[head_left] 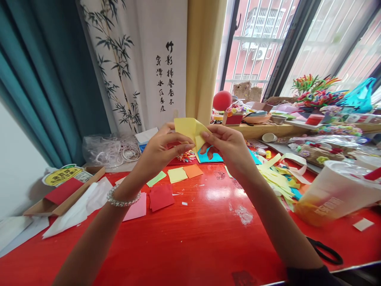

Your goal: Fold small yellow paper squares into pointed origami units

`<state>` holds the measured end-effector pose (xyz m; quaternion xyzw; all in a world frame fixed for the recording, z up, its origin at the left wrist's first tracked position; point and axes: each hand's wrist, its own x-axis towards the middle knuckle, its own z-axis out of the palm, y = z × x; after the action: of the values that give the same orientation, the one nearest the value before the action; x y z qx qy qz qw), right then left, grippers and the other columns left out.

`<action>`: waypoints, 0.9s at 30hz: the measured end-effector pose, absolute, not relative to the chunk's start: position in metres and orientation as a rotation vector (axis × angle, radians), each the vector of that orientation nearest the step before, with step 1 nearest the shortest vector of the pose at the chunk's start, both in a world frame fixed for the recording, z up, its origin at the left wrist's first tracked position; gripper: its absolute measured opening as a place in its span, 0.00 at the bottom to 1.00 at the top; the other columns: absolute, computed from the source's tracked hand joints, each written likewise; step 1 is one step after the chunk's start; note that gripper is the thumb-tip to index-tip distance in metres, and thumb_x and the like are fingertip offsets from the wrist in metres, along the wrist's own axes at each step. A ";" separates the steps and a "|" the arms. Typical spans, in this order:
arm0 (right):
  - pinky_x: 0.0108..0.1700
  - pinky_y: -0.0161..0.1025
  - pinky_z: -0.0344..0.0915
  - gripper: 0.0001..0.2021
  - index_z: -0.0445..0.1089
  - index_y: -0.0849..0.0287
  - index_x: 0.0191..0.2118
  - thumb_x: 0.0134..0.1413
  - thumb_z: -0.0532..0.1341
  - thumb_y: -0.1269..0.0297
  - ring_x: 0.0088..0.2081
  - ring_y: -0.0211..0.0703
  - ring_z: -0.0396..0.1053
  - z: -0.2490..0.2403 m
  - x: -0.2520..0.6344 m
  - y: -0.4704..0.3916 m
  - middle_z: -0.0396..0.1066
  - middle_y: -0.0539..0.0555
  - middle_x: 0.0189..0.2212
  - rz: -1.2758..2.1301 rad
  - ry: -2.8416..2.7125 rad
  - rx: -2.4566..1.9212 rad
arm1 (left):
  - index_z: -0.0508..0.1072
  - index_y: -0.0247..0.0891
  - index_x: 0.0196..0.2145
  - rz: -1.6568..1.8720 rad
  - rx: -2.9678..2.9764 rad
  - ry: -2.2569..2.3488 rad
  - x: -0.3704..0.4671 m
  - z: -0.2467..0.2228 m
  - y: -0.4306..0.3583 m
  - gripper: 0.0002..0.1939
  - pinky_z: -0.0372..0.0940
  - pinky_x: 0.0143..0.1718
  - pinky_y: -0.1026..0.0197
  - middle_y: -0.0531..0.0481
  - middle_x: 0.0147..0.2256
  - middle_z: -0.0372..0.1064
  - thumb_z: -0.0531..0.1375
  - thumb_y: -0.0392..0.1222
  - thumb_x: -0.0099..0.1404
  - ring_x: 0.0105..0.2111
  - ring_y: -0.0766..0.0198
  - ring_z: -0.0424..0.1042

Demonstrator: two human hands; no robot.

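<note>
A sheet of yellow paper (185, 128), creased down its middle and partly folded, is held up above the red table between my two hands. My left hand (165, 149), with a beaded bracelet on the wrist, pinches its left lower edge between thumb and fingers. On the other side, my right hand (226, 145) grips the folded right part, thumb against the paper. Behind and below lie small paper squares: a yellow one (177, 175), an orange one (194, 171), a green one (156, 179), red ones (161, 196) and pink ones (135, 207).
A cup with a lid (330, 194) stands at the right, near a black scissor handle (327, 252). Yellow paper strips (276, 178) are heaped behind my right forearm. At the left is a cardboard tray (64, 190). Craft items crowd the window ledge (256, 130).
</note>
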<state>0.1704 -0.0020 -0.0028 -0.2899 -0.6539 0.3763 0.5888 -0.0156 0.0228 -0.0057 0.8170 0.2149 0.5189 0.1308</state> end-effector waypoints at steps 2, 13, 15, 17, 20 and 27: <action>0.22 0.32 0.63 0.10 0.70 0.60 0.36 0.53 0.63 0.58 0.23 0.32 0.68 -0.004 0.170 -0.001 0.70 0.49 0.25 0.830 -1.510 -0.669 | 0.77 0.43 0.32 1.451 2.270 0.654 -0.013 -0.007 0.022 0.05 0.69 0.35 0.63 0.49 0.35 0.73 0.62 0.44 0.60 0.34 0.65 0.72; 0.24 0.33 0.65 0.11 0.71 0.59 0.34 0.53 0.62 0.55 0.23 0.35 0.70 -0.004 0.166 -0.003 0.69 0.49 0.22 0.767 -1.523 -0.719 | 0.77 0.50 0.39 1.654 2.294 0.684 -0.009 -0.013 0.021 0.08 0.65 0.29 0.66 0.52 0.33 0.70 0.61 0.41 0.62 0.32 0.68 0.69; 0.24 0.33 0.66 0.11 0.71 0.59 0.33 0.53 0.63 0.56 0.23 0.36 0.71 -0.005 0.164 -0.004 0.70 0.49 0.22 0.773 -1.520 -0.706 | 0.78 0.49 0.38 1.666 2.256 0.710 -0.007 -0.013 0.020 0.08 0.66 0.28 0.66 0.52 0.33 0.71 0.62 0.41 0.61 0.31 0.68 0.69; 0.24 0.33 0.66 0.11 0.72 0.60 0.33 0.52 0.63 0.56 0.23 0.36 0.71 -0.006 0.164 -0.004 0.70 0.49 0.23 0.773 -1.517 -0.698 | 0.78 0.49 0.38 1.658 2.228 0.708 -0.006 -0.013 0.019 0.08 0.66 0.28 0.67 0.52 0.33 0.71 0.62 0.41 0.61 0.31 0.68 0.70; 0.24 0.33 0.66 0.10 0.72 0.59 0.33 0.53 0.63 0.57 0.24 0.35 0.71 -0.006 0.163 -0.003 0.70 0.49 0.23 0.773 -1.519 -0.711 | 0.78 0.47 0.38 1.625 2.187 0.710 -0.005 -0.012 0.019 0.08 0.67 0.27 0.67 0.52 0.33 0.73 0.62 0.40 0.60 0.28 0.69 0.70; 0.23 0.33 0.66 0.11 0.73 0.59 0.33 0.51 0.64 0.57 0.23 0.35 0.71 -0.007 0.163 -0.002 0.70 0.49 0.23 0.779 -1.502 -0.716 | 0.78 0.43 0.35 1.614 2.045 0.697 -0.002 -0.011 0.018 0.05 0.68 0.28 0.68 0.52 0.33 0.75 0.63 0.39 0.59 0.27 0.69 0.70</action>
<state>0.1625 -0.0023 -0.0066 -0.3098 -0.6498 0.3368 0.6069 -0.0016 0.0179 -0.0114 0.7396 0.2520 0.5838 0.2206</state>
